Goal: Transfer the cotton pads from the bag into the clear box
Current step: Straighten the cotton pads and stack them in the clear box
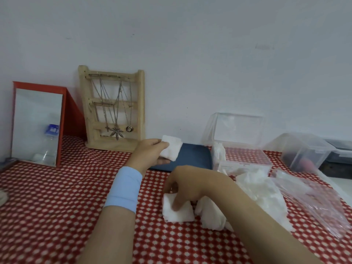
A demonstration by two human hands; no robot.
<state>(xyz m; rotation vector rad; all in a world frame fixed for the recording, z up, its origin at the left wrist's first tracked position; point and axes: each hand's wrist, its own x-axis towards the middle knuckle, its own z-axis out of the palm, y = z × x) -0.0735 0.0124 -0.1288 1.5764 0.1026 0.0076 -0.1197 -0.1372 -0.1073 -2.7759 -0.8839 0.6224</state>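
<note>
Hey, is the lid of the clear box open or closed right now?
Open: the clear box has its lid standing upright behind it, leaving the top uncovered.

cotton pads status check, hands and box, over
Left hand holds raised pad stack. Right hand grips table pad stack. Clear box open, nothing blocking it.

Plain white wall (190,44), red patterned tablecloth (57,206), red-framed mirror (37,124), wooden necklace rack (140,111)
</note>
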